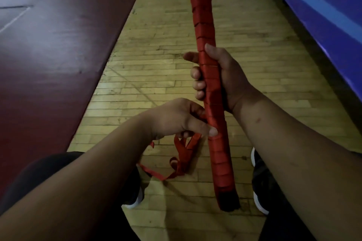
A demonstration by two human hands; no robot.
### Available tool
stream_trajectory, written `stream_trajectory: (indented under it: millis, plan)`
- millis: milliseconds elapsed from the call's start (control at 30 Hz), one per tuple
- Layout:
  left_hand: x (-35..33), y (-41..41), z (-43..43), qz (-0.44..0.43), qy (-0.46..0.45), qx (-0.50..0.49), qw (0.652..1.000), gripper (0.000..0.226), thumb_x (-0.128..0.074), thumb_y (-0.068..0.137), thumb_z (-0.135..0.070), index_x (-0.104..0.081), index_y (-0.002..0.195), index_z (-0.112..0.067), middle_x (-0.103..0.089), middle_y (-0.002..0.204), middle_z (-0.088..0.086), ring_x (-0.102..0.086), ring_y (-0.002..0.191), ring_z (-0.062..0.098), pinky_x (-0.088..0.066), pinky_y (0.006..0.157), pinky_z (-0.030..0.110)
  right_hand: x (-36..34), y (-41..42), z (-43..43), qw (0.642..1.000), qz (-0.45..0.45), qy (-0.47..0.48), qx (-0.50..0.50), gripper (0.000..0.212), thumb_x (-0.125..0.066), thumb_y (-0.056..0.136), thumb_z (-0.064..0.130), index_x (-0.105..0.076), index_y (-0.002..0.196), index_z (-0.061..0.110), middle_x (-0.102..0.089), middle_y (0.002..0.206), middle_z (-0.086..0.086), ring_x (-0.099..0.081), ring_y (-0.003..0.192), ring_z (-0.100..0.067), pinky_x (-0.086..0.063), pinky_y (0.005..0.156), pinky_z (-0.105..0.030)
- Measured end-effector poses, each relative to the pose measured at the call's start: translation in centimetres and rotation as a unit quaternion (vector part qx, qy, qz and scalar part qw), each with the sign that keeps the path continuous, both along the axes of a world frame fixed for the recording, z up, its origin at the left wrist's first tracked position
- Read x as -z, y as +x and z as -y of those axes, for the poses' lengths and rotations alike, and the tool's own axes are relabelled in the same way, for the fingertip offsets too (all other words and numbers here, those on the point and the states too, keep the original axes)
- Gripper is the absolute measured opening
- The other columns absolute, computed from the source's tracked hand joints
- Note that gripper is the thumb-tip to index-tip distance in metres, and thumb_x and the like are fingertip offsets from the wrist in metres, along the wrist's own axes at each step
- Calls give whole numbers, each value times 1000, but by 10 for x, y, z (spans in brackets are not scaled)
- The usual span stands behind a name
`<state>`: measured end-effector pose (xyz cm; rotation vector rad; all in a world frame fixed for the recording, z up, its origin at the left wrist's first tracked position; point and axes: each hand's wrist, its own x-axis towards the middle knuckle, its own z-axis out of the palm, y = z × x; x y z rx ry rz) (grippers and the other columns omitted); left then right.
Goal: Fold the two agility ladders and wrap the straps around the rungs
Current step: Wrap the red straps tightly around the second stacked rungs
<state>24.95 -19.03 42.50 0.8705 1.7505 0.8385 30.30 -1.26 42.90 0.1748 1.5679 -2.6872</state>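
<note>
A folded agility ladder (203, 25) stands nearly upright before me as one long bundle of rungs, wound in red strap from end to end. A bit of yellow shows at its top end and its bottom end looks dark. My right hand (219, 76) grips the bundle around its middle. Lower down, my left hand (182, 117) pinches the red strap, thumb pressed against the wrapped bundle. The loose tail of the strap (182, 160) hangs from that hand and trails onto the floor. A second ladder is not in view.
I am over a light wooden gym floor (156, 64). A dark red mat (49, 55) runs along the left and a blue padded mat (323, 6) along the right. My two shoes (260, 182) flank the bundle's lower end.
</note>
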Motion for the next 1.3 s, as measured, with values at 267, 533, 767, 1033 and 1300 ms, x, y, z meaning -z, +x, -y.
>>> stream_trajectory:
  millis: [267, 533, 767, 1033, 1300]
  plan:
    - [2, -3, -5, -20, -34, -30, 999, 19, -90, 86, -32, -83, 91, -15, -67, 78, 4, -56, 65, 13, -44, 62, 29, 0, -6, 4, 996, -8, 88, 17, 42, -49, 110, 45, -70, 129, 14, -61, 77, -2, -57, 63, -13, -49, 56, -30]
    - [8, -5, -6, -39, -60, -53, 996, 21, -88, 89, -24, -83, 97, -6, -79, 91, 15, -69, 71, 14, -52, 59, 24, 8, -8, 8, 980, 51, 179, 73, 38, -63, 105, 46, -72, 129, 17, -69, 82, -7, -68, 70, -19, -57, 62, -34]
    - [9, -4, -5, -24, -89, -74, 993, 15, -80, 91, -9, -82, 103, -1, -82, 95, 14, -75, 77, 20, -54, 59, 22, 13, -12, 19, 966, 70, 211, 130, 29, -78, 99, 40, -73, 112, 14, -74, 78, -10, -74, 69, -25, -61, 64, -37]
    - [19, 0, -6, -117, -105, -126, 980, 28, -83, 95, -42, -80, 93, -14, -73, 70, -6, -65, 54, 4, -46, 46, 19, 21, -18, 21, 950, 85, 241, 177, 33, -83, 94, 46, -75, 111, 18, -78, 86, -8, -78, 74, -26, -66, 73, -45]
    - [5, -16, 5, -14, -41, -27, 999, 33, -76, 100, -31, -74, 107, 0, -55, 73, 0, -50, 60, 13, -38, 57, 28, 8, -12, 4, 992, 51, 25, 109, 34, -66, 105, 41, -70, 120, 10, -70, 87, -4, -68, 72, -17, -57, 65, -35]
